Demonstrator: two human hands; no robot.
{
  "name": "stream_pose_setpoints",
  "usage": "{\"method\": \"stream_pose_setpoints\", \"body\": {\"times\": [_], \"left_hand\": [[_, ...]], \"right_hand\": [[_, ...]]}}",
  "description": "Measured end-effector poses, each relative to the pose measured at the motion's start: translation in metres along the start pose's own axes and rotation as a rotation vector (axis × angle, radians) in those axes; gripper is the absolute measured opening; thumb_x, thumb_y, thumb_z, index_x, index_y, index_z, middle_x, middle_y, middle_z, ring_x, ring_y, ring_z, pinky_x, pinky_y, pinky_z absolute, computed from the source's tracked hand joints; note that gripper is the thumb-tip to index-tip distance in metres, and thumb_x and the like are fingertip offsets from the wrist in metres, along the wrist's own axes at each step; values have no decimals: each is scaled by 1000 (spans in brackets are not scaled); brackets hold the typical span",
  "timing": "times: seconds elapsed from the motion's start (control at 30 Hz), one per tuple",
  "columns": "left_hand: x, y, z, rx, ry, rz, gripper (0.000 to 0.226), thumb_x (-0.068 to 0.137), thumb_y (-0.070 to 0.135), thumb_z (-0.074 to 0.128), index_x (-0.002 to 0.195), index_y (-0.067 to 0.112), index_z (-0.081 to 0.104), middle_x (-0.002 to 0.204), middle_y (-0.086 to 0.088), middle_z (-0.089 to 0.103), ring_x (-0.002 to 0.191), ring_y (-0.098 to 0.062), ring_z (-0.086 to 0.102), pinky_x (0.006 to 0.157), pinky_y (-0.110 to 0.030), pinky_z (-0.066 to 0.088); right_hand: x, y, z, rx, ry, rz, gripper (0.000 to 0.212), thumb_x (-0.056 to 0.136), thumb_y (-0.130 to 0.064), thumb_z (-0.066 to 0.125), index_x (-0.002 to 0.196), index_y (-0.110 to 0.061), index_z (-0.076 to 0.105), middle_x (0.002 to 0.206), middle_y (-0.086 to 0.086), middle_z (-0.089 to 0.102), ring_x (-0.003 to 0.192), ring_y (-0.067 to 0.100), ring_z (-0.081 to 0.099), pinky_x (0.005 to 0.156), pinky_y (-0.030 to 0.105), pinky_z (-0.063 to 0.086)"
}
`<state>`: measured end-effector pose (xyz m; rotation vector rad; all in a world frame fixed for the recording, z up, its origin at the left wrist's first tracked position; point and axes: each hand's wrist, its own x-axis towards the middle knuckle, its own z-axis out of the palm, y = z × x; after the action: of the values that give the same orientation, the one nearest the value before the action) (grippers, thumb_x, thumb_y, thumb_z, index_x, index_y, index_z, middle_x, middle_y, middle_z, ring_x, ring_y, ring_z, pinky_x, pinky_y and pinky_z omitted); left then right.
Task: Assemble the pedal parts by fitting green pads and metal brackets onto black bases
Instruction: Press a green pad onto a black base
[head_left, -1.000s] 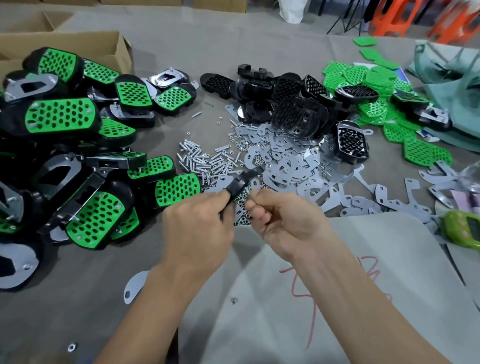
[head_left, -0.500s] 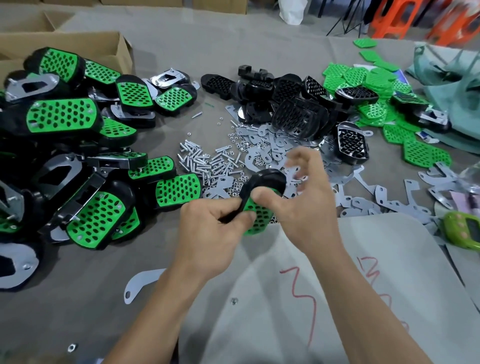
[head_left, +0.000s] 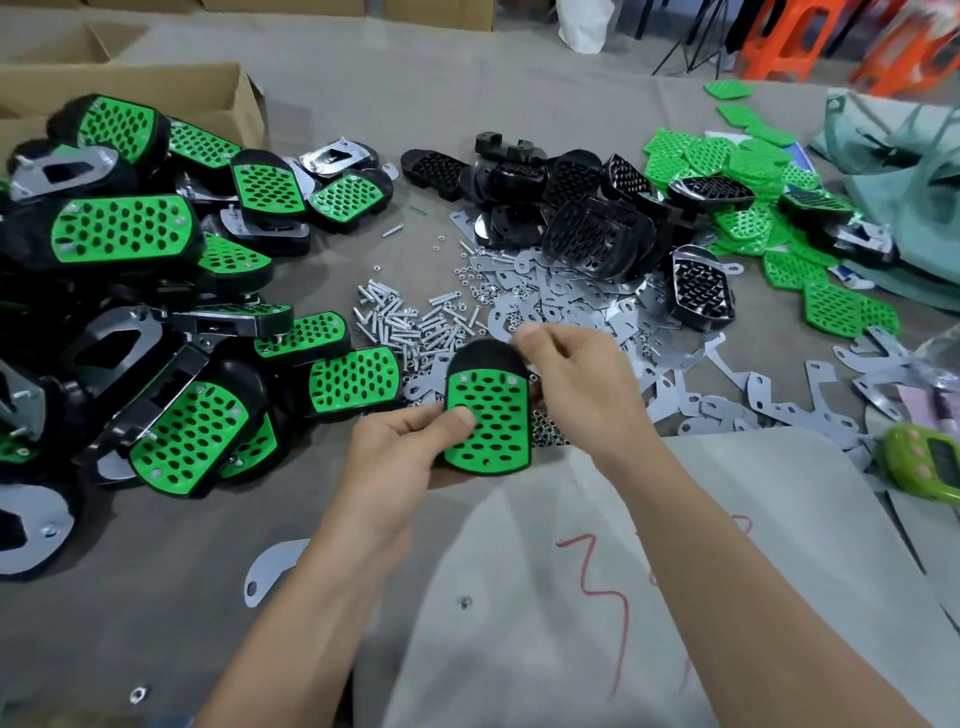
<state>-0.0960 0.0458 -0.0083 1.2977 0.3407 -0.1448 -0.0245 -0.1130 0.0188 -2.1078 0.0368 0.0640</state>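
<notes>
Bench: grey cloth-covered work table (head_left: 78, 649). A brown cardboard box (head_left: 156, 88) sits at 10 o'clock, and orange plastic stools (head_left: 779, 41) stand beyond the far edge at 1 o'clock.

Stock on the cloth:
- heap of finished green-and-black pedals (head_left: 122, 228) at 9 o'clock
- bare black ribbed plastic bases (head_left: 592, 239) at 12
- loose green perforated pads (head_left: 847, 312) at 2
- flat grey sheet-metal brackets (head_left: 722, 408) at 3
- small silver screws and nuts (head_left: 395, 322) just left of centre

Workpiece: black oval base with a green perforated pad seated on its face (head_left: 488, 421). It is held above the cloth at centre, pad up, rounded black end toward 12.

Left hand (head_left: 395, 457) grips the workpiece at its 8 o'clock edge, thumb pressed on the pad and fingers underneath. Right hand (head_left: 576, 384) lies against the 2 o'clock corner with fingers curled, thumb and forefinger close together. Cannot tell whether it pinches a fastener, the rim, or nothing.

Handling (judgement):
- The base looks like rigid moulded plastic, probably light — one hand carries it easily.
- The pad is thinner and likely slightly flexible; its holes give the thumb purchase.
- Best hold is along the long edges with a thumb on the pad to keep it seated, leaving the corner holes free.
- The brackets are thin sheet and the edges may be sharp, so lift them by the flats.
- The screws are small and likely to roll.
</notes>
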Motion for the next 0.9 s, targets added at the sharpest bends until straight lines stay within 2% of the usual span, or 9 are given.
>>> {"method": "stream_pose_setpoints", "body": {"times": [0.1, 0.2, 0.3, 0.37, 0.47, 0.6, 0.7, 0.77, 0.9], "left_hand": [[1, 5, -11, -144, 55, -74, 22, 92, 9, 63, 81, 9, 83, 95, -16, 79, 77, -22, 78, 57, -26, 60], [2, 9, -20, -193, 38, -76, 21, 78, 19, 67, 89, 6, 80, 99, -17, 79, 79, -25, 78, 61, -29, 63], [3, 9, -22, -205, 1, -55, 27, 75, 17, 66, 97, 4, 78, 101, -18, 79, 81, -24, 78, 63, -29, 63], [3, 7, -25, -223, -31, -32, 27, 75, 11, 66, 98, 4, 79, 104, -18, 78, 86, -25, 78, 66, -29, 63], [2, 4, -30, -229, -57, -5, 36, 73, 5, 67, 108, 0, 75, 111, -21, 76, 94, -30, 77, 75, -32, 63], [1, 3, -33, -260, -101, 15, 41, 70, -1, 68, 111, -2, 73, 113, -22, 75, 100, -33, 76, 80, -35, 63], [-1, 4, -30, -260, -74, 25, 40, 68, -2, 68, 107, 0, 75, 108, -20, 77, 95, -32, 77, 74, -32, 63], [-2, 5, -26, -255, -39, 34, 39, 67, -1, 68, 105, 1, 75, 105, -19, 78, 92, -30, 78, 70, -31, 63], [-3, 4, -19, -191, 58, 55, 30, 78, -11, 67, 105, 2, 74, 102, -18, 78, 92, -33, 77, 76, -34, 65]], "right_hand": [[26, -1, -4, -133, 33, -53, 20, 93, -19, 56, 87, -16, 75, 65, 2, 68, 51, 19, 59, 57, 43, 59], [49, -11, 9, -392, -135, -175, 28, 93, -5, 58, 93, -23, 79, 77, -4, 74, 58, 9, 62, 52, 21, 51], [66, -20, 30, -656, -290, -286, 30, 88, 4, 58, 90, -20, 76, 79, 3, 73, 74, 24, 69, 63, 28, 54], [73, -21, 39, -763, -301, -349, 26, 84, 7, 57, 82, -15, 70, 72, 6, 68, 72, 29, 68, 59, 30, 50], [77, -23, 44, -850, -317, -458, 17, 88, -3, 59, 77, -16, 61, 71, 7, 65, 70, 31, 64, 60, 32, 49], [74, -26, 44, -931, -364, -559, 7, 91, -16, 57, 88, -17, 63, 77, 3, 64, 74, 31, 65, 61, 32, 44], [64, -24, 38, -914, -339, -625, 4, 87, -14, 60, 88, -16, 63, 75, 0, 64, 75, 30, 66, 62, 32, 43], [56, -21, 28, -851, -236, -532, 10, 84, -8, 63, 81, -18, 65, 67, -4, 59, 73, 29, 66, 61, 31, 42], [26, -23, -5, -33, 21, -116, 22, 84, 0, 65, 82, -17, 79, 57, -12, 70, 56, 17, 69, 52, 26, 55]]}}
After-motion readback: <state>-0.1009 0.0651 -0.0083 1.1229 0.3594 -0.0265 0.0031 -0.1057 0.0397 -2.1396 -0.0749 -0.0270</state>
